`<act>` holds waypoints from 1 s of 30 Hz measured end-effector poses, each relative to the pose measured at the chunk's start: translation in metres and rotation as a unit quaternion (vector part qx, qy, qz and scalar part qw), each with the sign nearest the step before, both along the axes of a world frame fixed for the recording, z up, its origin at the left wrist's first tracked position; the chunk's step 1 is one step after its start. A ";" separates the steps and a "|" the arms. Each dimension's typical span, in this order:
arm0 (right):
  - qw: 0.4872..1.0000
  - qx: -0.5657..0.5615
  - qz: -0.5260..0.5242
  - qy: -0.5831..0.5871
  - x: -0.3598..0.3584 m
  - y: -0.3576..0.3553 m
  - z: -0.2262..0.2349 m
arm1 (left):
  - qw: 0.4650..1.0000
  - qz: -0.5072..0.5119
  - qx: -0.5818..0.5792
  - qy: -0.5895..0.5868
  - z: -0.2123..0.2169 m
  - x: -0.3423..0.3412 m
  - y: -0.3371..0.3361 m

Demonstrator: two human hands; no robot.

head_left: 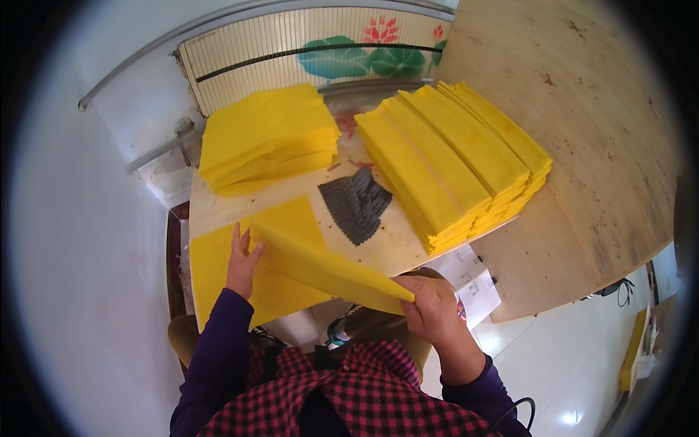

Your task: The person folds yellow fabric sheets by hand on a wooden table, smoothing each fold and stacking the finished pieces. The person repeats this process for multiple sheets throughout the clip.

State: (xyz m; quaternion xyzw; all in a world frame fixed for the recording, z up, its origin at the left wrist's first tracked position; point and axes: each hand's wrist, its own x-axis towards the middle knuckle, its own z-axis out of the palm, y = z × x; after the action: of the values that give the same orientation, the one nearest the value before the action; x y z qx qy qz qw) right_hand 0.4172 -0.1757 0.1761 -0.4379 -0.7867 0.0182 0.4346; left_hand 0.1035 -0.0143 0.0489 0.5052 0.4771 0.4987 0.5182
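2 hands on 1 yellow sheet (pixel 320 266) at the near edge of the tabletop (pixel 386 244). Left hand (pixel 242 264) flat with fingers spread, pressing the sheet's far end; right hand (pixel 429 306) pinching the near corner, lifted and folded over. Beyond, 2 yellow stacks: loose pile (pixel 266 138), fanned pile (pixel 455 160). Between them, grey ridged cloth (pixel 355 204).

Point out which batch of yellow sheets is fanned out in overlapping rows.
The right stack, beside the grey ridged pad: its sheets step sideways in overlapping rows. The left stack lies as one squared pile.
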 end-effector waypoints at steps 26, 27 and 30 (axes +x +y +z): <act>0.930 0.014 -0.138 0.340 0.069 -0.003 0.008 | 0.982 -0.123 0.012 -0.146 0.089 0.064 0.059; 0.907 0.017 -0.142 0.395 0.075 0.001 0.006 | 0.988 -0.110 0.015 -0.108 0.105 0.077 0.067; 0.855 0.032 -0.152 0.495 0.099 0.010 0.008 | 0.986 -0.139 0.082 -0.030 0.153 0.119 0.096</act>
State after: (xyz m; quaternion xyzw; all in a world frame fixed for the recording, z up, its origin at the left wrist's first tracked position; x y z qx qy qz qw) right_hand 0.5159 -0.1657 0.1842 -0.4714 -0.3908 0.1413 0.7779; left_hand 0.2220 0.0814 0.2018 0.5921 0.3435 0.4741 0.5538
